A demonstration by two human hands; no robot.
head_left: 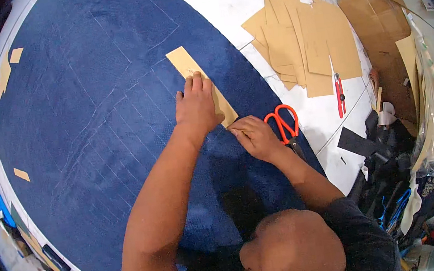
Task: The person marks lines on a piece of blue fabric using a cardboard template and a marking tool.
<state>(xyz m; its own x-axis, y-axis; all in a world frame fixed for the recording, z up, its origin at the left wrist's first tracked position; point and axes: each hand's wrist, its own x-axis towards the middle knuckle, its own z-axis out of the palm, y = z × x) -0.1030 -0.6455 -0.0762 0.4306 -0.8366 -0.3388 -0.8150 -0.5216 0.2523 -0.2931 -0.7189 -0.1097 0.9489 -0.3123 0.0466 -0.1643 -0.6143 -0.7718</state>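
The left hand (196, 104) lies flat, palm down and fingers together, pressing a long narrow strip of tan card (202, 86) onto a big sheet of dark blue fabric (94, 139) that covers most of the white table (223, 1); it grips nothing, only weighs the strip down. The card strip runs at a slant, its far end clear of the hand and its near end poking out just past the wrist. The right hand (253, 136) sits at that near end with fingertips pinched close together against the fabric beside the card's corner; whether something small is held between them I cannot tell. Faint pale lines (straight ones, crossing at angles) are drawn over the fabric around the strip. A pair of orange-handled scissors (283, 123) rests just beside the right hand, at the fabric's edge, partly hidden by the wrist. Farther off on the bare table lies a fanned pile of tan card pieces (302, 40), with a red-handled tool (339, 93) just below it and a brown cardboard sheet (374, 16) beyond. 3 small tan scraps lie near the fabric's left side, 2 of them (9, 63) at the top and 1 (22, 174) lower down. Dark scraps of cloth (384, 143) crowd the table's right edge.
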